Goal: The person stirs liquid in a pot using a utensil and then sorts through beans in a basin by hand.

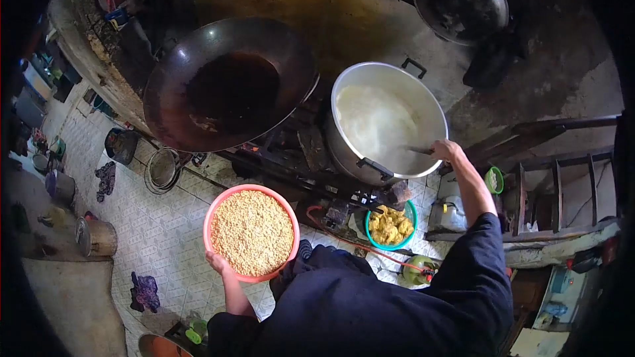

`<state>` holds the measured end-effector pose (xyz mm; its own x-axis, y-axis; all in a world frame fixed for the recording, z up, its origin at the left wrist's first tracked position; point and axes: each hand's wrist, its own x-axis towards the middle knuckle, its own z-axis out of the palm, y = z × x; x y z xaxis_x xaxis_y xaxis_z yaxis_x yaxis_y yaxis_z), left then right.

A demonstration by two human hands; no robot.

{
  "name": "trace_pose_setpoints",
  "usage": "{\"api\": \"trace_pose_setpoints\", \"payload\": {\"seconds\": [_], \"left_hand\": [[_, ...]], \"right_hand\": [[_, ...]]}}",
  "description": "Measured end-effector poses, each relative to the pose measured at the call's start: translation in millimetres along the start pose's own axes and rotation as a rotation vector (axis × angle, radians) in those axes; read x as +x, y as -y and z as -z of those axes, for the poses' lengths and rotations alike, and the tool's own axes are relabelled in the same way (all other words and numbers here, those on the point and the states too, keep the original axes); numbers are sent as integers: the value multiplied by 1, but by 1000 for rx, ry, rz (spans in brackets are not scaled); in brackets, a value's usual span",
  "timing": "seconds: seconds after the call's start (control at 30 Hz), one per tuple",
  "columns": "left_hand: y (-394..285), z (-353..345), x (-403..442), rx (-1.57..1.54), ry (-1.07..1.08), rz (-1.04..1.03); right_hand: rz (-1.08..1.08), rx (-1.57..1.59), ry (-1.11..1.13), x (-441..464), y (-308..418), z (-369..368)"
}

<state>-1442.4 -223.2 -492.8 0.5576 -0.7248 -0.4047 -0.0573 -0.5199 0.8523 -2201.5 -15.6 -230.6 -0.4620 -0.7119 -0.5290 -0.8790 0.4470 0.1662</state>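
Note:
My left hand (pixel 218 263) is closed on the rim of a pink basin (pixel 208 225), keeping it by my body. Pale yellow beans or kernels (pixel 251 233) fill the basin nearly to the brim. My right hand (pixel 448 151) grips the handle of a stirring utensil (pixel 418 150) over the near right rim of a large aluminium pot (pixel 338 145). The utensil's far end is lost in the cloudy, steaming whitish liquid (pixel 380 119) in the pot, so its exact kind is hidden.
Left of the pot sits a wide dark wok (pixel 165 86) with dark liquid inside. Below the stove are a teal bowl of yellowish pieces (pixel 390 227), a green gas cylinder (pixel 419 269) and its red hose. A wire strainer (pixel 162 167) hangs near the stove's left edge. Wooden racks (pixel 555 195) stand right.

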Motion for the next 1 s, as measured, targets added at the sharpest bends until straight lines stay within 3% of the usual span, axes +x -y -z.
{"api": "trace_pose_setpoints", "payload": {"seconds": [0.07, 0.13, 0.17, 0.27, 0.33, 0.37, 0.53, 0.63, 0.8, 0.87, 0.93, 1.0], "left_hand": [[13, -2, 7, -187, 28, -57], [12, 0, 11, -11, 8, -70], [5, 5, 8, 31, 81, -68], [2, 2, 6, 39, 27, 12], [-3, 2, -2, 99, 17, -14], [-2, 4, -3, 157, 12, -37], [-8, -1, -12, 389, -111, -90], [-43, -2, -44, 585, -114, 58], [-23, -4, -23, 580, -147, 62], [-19, -1, -22, 566, -146, 59], [-21, -1, -24, 502, -141, 6], [-27, 1, -29, 425, -109, 21]], "right_hand": [[95, -34, -257, 46, -28, -41], [-154, 163, -170, 69, -9, -39], [-337, 298, -242, 59, 30, -19], [-214, 408, -274, 96, 65, -28], [-200, 464, -276, 70, 103, -1], [-91, 458, -286, 66, 109, 1], [208, 460, -129, 7, 107, 4], [255, 255, 0, -28, 82, 2], [150, 137, 199, -77, 44, 50], [-102, 165, 228, -100, 65, 85], [-9, 230, 122, -41, 11, 20], [46, 90, -90, 13, -11, -20]]}}
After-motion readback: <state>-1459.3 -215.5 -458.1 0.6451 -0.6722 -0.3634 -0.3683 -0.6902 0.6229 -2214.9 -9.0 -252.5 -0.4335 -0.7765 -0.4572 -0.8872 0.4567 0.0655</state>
